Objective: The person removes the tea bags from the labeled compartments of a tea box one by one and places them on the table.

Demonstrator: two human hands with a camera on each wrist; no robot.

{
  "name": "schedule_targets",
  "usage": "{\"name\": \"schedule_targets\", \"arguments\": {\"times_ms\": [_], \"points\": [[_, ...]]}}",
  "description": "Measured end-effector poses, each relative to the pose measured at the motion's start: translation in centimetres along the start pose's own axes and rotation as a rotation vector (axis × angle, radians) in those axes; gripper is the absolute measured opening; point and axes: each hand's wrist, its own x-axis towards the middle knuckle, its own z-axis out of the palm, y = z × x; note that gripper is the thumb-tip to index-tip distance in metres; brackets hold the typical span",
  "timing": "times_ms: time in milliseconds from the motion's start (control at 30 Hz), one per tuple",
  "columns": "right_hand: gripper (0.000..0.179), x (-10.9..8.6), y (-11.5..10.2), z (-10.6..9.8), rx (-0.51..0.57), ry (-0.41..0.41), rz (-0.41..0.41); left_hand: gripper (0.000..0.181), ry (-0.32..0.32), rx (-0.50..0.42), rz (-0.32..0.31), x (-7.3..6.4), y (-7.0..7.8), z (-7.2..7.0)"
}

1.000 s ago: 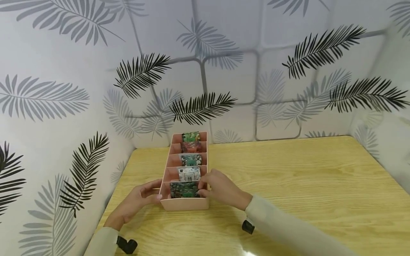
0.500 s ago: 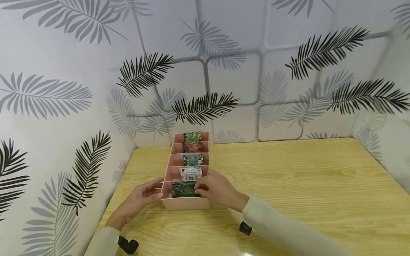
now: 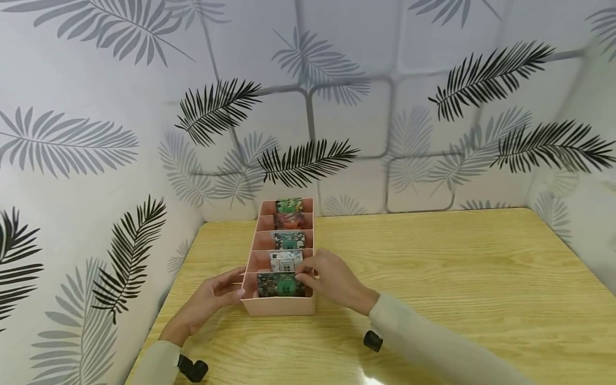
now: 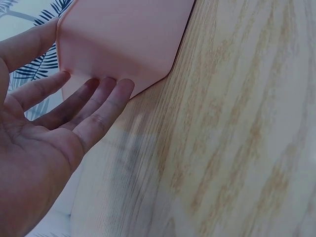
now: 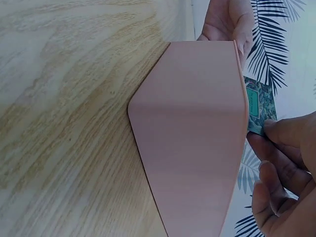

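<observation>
A long pink divided box stands on the table, with a sachet upright in each compartment. In the nearest one is a dark green leafy sachet with a bright green label. My right hand pinches that sachet's right edge; in the right wrist view, its thumb lies on the sachet and the index finger behind it, above the box rim. My left hand touches the box's left side near the front corner. In the left wrist view its fingertips lie nearly straight against the pink wall, thumb at the rim.
Behind it in the box stand a white sachet, a teal one, a red one and a green one. The wooden table meets a leaf-patterned wall at the back and left.
My right hand slid left along the front sachet, then drew back slightly right. The sachet's green label shows larger and brighter now. The left hand has stayed at the box.
</observation>
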Motion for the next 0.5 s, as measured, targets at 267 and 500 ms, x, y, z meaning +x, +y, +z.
{"name": "schedule_targets", "arguments": {"times_ms": [267,500], "points": [[0.009,0.2,0.2,-1.4,0.064,0.052,0.001,0.059,-0.011,-0.027,0.003,0.0,-0.2,-0.1],[0.007,0.5,0.5,-3.0,0.081,0.131,0.000,0.060,-0.021,-0.026,0.018,0.0,-0.1,-0.1]]}}
